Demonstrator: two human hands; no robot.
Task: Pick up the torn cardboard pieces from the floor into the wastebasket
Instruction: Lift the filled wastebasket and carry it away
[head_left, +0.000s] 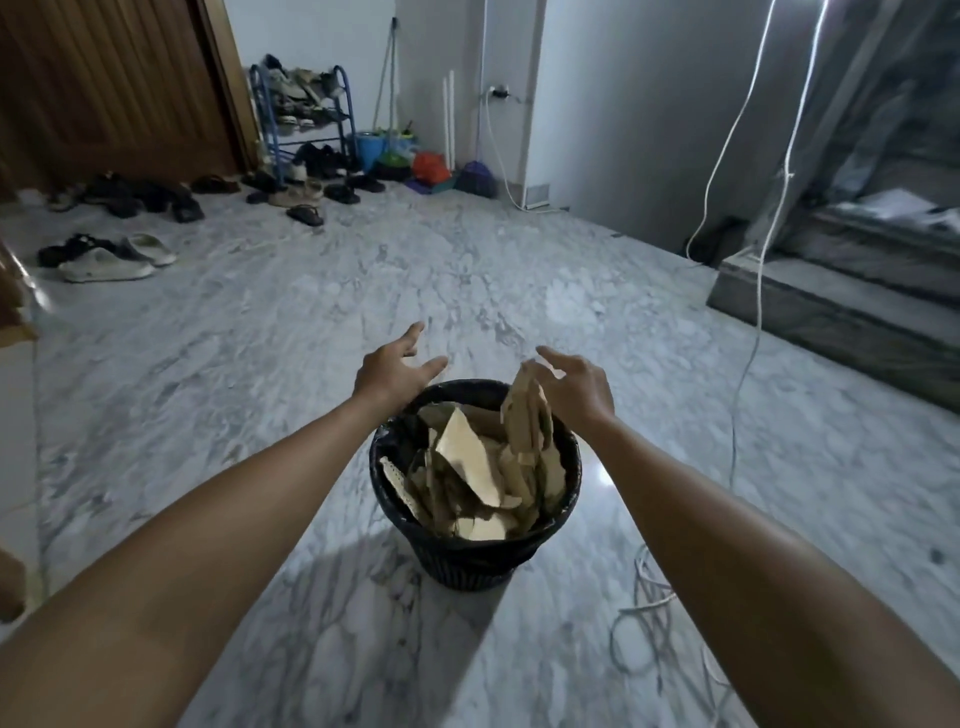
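Going left to right: shoes are seen far off. Left hand is spread, w/ nothing held. Bin is packed w/ card bits. One piece is seen at the rim, just by the right hand, whose fingers look let go. It could tip out, b/c the bin is so full.

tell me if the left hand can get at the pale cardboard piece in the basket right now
Probably yes. The left hand is open and holds nothing, just above the basket rim. The pale piece lies on top of the pile, uncovered. The right hand and its brown piece are on the far side.
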